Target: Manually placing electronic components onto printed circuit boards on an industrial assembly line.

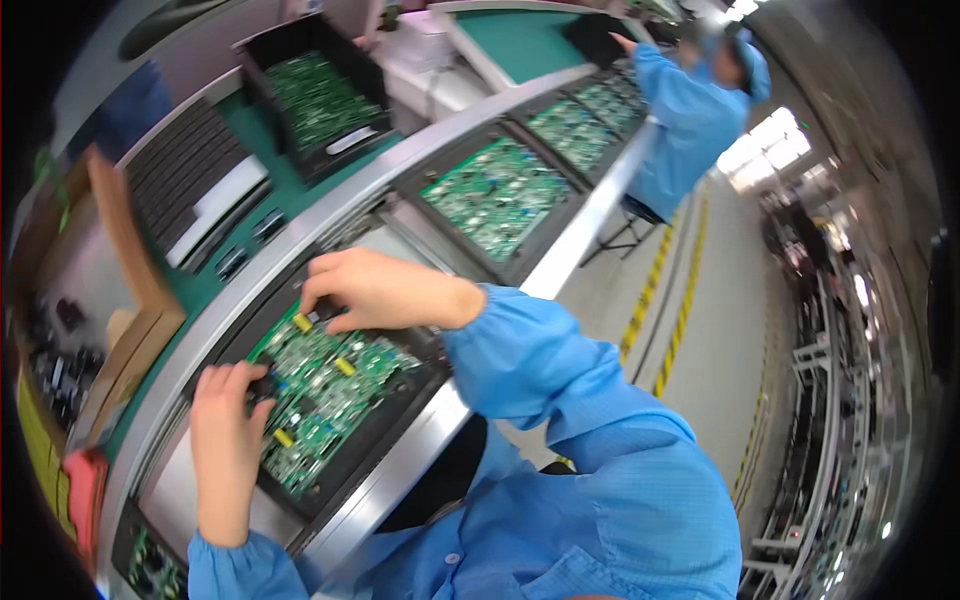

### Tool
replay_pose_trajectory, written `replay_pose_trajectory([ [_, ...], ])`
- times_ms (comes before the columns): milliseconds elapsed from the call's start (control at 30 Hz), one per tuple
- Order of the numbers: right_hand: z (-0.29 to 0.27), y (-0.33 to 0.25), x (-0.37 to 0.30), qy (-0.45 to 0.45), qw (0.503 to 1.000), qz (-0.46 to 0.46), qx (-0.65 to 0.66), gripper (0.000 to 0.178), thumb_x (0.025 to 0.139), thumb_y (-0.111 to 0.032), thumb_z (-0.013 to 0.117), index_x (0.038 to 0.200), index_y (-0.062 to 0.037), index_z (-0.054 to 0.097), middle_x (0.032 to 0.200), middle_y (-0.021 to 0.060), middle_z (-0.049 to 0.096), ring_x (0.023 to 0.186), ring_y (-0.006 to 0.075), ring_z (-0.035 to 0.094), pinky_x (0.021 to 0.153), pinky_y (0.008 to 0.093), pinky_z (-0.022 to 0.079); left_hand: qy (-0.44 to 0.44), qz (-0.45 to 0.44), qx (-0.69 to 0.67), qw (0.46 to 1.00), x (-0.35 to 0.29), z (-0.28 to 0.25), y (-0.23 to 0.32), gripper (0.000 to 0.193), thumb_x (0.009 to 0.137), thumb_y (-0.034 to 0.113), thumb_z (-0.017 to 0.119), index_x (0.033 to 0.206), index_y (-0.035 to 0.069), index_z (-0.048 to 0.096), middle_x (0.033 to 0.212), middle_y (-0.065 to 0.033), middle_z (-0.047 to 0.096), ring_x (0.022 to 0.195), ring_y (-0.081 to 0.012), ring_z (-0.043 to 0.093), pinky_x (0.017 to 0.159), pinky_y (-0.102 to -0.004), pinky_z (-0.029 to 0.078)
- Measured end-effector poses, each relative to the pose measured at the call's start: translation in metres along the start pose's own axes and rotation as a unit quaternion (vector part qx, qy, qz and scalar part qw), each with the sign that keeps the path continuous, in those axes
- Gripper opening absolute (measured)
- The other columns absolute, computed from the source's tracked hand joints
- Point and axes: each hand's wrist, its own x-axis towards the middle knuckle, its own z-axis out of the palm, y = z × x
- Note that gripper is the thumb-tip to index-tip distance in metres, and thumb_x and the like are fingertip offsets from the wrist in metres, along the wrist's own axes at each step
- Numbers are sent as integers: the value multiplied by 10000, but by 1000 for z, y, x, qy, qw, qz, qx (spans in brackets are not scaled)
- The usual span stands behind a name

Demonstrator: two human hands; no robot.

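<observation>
A green circuit board (pixel 330 385) with yellow, silver and blue parts lies in a dark tray frame (pixel 375 445) on the conveyor in front of me. My left hand (pixel 228 420) is at the board's left edge, thumb and fingers closed around a small black component (pixel 262 386). At the far edge, my right hand (pixel 385 290) pinches another small black component (pixel 322 311) just above or on the board. The fingers partly cover both components, so whether they are seated in the board cannot be told.
Farther along the conveyor rail (pixel 590 235) lie more framed circuit boards (pixel 497 195). Beyond it are a black bin of green boards (pixel 320 100), a stack of dark trays (pixel 190 175) and a cardboard box (pixel 130 260) of black parts. A co-worker in blue (pixel 680 130) works at the far right.
</observation>
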Motion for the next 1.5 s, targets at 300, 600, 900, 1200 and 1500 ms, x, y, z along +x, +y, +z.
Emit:
replay_pose_trajectory([
  [300, -5, -6, -16, -8, 997, 53, -51, 417, 731, 4, 821, 1124, -45, 690, 1033, 107, 627, 936, 313, 637, 821, 392, 525, -43, 130, 17, 990, 9, -11, -4, 374, 802, 107, 790, 1166, 80, 706, 1074, -82, 698, 1061, -304, 614, 952, -403, 510],
  [600, 0, -5, -14, 96, 995, -14, -37, 349, 899, -163, 743, 1234, -90, 677, 1149, 106, 632, 1016, 294, 645, 859, 382, 529, 213, 19, 168, 962, 28, -110, -107, 371, 902, 76, 715, 1270, 66, 672, 1272, -139, 668, 1218, -313, 616, 1056, -401, 462],
  [900, 7, 13, -4, 72, 997, -15, -8, 239, 950, -255, 721, 1121, -92, 685, 1006, 53, 592, 775, 212, 638, 715, 372, 520, -39, -42, 51, 997, 53, -141, -206, 144, 837, -48, 633, 974, -31, 593, 1023, -126, 572, 1030, -269, 592, 984, -330, 436],
  [1200, 6, 24, -13, 80, 997, -22, -6, 208, 951, -227, 716, 1099, -85, 688, 951, 60, 624, 763, 206, 633, 705, 368, 515, -79, -42, -74, 993, 86, -108, -185, 193, 859, -65, 626, 1043, -11, 599, 1024, -77, 577, 1036, -191, 583, 988, -290, 436],
  [1500, 4, 28, -13, 75, 997, -15, -3, 197, 947, -205, 712, 1105, -89, 692, 968, 51, 636, 762, 196, 633, 706, 360, 513, -118, -22, -85, 989, 98, -99, -180, 164, 974, 61, 603, 1114, -24, 609, 1054, -65, 610, 1062, -158, 575, 1001, -277, 421],
])
